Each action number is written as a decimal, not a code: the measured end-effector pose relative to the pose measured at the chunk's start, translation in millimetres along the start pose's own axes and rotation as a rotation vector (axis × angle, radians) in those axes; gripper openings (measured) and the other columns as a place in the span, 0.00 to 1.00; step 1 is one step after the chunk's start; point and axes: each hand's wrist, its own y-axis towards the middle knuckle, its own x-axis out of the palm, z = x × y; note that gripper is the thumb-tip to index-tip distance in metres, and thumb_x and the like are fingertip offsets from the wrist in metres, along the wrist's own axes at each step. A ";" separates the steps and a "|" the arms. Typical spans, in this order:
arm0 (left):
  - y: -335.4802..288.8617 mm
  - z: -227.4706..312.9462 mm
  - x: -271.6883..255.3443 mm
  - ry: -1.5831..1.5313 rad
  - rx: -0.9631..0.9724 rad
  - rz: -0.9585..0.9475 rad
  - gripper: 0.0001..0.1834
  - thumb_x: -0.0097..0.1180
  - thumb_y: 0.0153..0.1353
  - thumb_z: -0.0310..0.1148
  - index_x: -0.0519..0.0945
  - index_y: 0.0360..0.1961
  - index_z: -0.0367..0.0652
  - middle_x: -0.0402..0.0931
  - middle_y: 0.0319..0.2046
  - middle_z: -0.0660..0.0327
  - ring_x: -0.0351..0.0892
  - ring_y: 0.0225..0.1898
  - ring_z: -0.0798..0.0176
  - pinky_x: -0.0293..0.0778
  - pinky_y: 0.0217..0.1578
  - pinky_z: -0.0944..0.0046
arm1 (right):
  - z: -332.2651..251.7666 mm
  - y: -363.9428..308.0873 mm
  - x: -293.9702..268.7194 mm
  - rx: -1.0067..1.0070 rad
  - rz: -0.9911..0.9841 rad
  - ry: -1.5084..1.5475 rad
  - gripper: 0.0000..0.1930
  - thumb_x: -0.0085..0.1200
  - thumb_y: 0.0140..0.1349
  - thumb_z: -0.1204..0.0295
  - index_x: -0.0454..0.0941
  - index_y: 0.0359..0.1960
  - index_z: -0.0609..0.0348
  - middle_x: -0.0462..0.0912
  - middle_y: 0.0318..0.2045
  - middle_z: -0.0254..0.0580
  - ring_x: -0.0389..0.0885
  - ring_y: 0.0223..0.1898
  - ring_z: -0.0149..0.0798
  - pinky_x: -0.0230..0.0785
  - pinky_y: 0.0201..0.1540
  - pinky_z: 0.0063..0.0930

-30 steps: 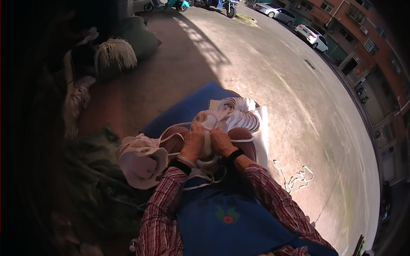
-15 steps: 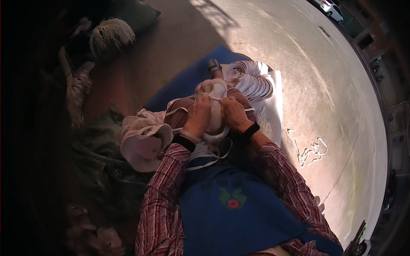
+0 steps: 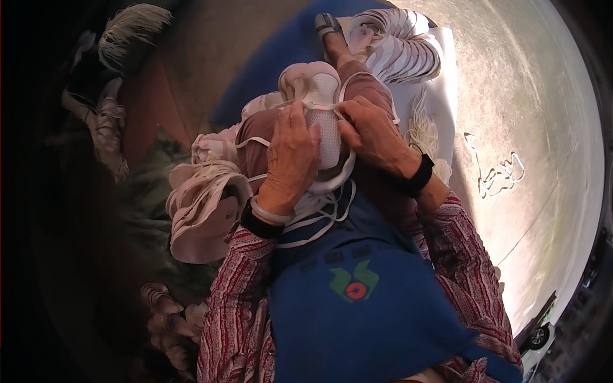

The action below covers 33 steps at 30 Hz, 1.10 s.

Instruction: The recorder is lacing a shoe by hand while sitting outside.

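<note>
A pale pink shoe upper (image 3: 329, 137) with a mesh tongue rests across my lap, its toe pointing away from me. My left hand (image 3: 294, 147) is closed at the upper's left edge, fingertips pinching a white shoelace (image 3: 313, 107) that runs across the tongue. On the other edge, my right hand (image 3: 375, 135) has thumb and finger pinched together around the lace's right part. Loose white laces (image 3: 319, 214) hang in loops below the heel onto the blue apron (image 3: 364, 319). By my left wrist lies a stack of pink uppers (image 3: 207, 210).
Beyond my right knee, a curved row of stacked uppers (image 3: 399, 48) lies on a white sheet (image 3: 445, 89), with a bundle of laces (image 3: 423, 131) nearer. One loose lace (image 3: 495, 172) is on the concrete floor. More lace bundles (image 3: 131, 35) and shoe pieces (image 3: 169, 319) sit at left.
The view has shifted, so my lap and hands look larger. My right hand has drawn a little away to the right from the upper, its fingers still at the lace.
</note>
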 end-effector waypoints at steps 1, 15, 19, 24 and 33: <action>-2.3 -1.4 2.3 -0.034 -0.014 0.013 0.31 0.57 0.64 0.33 0.62 0.62 0.28 0.69 0.55 0.37 0.70 0.58 0.37 0.68 0.58 0.48 | 2.1 3.1 5.1 0.008 -0.010 0.019 0.09 0.49 0.59 0.77 0.72 0.40 0.68 0.75 0.38 0.60 0.78 0.40 0.60 0.71 0.43 0.48; -1.0 -4.4 0.1 -0.251 -0.041 0.003 0.34 0.59 0.62 0.31 0.58 0.64 0.27 0.65 0.56 0.35 0.68 0.58 0.36 0.67 0.57 0.48 | -15.7 4.5 -1.2 -0.137 0.111 -0.252 0.09 0.54 0.55 0.76 0.75 0.38 0.60 0.79 0.30 0.47 0.82 0.30 0.50 0.72 0.36 0.42; 0.0 -17.0 -0.5 -0.274 -0.016 0.018 0.28 0.57 0.64 0.32 0.65 0.62 0.30 0.72 0.51 0.39 0.75 0.52 0.42 0.71 0.54 0.52 | -16.8 5.4 10.8 -0.217 0.141 -0.515 0.06 0.56 0.53 0.73 0.77 0.33 0.57 0.80 0.28 0.43 0.83 0.30 0.44 0.70 0.33 0.37; -0.8 -20.6 1.1 -0.225 0.056 0.123 0.23 0.57 0.63 0.28 0.71 0.58 0.34 0.78 0.46 0.44 0.80 0.45 0.48 0.74 0.49 0.54 | -18.3 16.2 15.3 -0.384 0.152 -0.769 0.04 0.56 0.50 0.70 0.79 0.27 0.54 0.78 0.27 0.38 0.80 0.32 0.39 0.67 0.36 0.34; -1.9 -26.2 0.8 -0.304 0.059 0.173 0.19 0.55 0.59 0.22 0.71 0.52 0.31 0.76 0.43 0.39 0.78 0.44 0.37 0.74 0.46 0.49 | -56.2 2.3 11.2 -0.328 0.114 0.048 0.07 0.55 0.58 0.79 0.73 0.37 0.61 0.72 0.33 0.48 0.75 0.37 0.52 0.68 0.41 0.41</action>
